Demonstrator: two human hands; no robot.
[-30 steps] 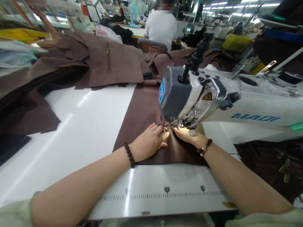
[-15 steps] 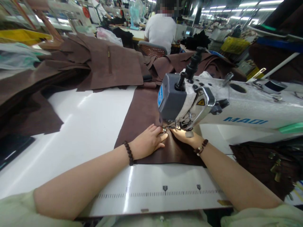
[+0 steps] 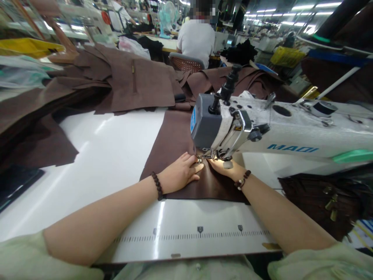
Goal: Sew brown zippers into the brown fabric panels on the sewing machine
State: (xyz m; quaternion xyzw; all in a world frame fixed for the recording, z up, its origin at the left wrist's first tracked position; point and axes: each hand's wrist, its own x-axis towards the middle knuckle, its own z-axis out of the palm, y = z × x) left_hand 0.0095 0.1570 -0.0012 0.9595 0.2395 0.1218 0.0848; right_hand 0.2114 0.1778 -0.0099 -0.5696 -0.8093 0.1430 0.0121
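Observation:
A dark brown leather-like panel (image 3: 163, 144) lies under the head of a sewing machine (image 3: 206, 120). My left hand (image 3: 182, 171) rests flat on it, fingers stretched towards the presser foot (image 3: 199, 159), thumb apart. On the other side of the foot, my right hand (image 3: 225, 168) grips the panel's right part, which rises in a fold between the hands. The machine head and thread guides partly cover the right fingers. Light from the machine falls on the right hand and the fold. The needle tip cannot be made out.
More brown pieces (image 3: 145, 85), one with a zip, are heaped behind the white table (image 3: 122, 155). A dark item with metal zip pulls (image 3: 323, 198) lies at the right. A ruler scale (image 3: 186, 236) runs along the front edge. A person in white (image 3: 196, 41) sits ahead.
The view has shifted slightly, so the machine appears a little further left. Both hands keep nearly the same places beside the presser foot; the panel shows no clear movement.

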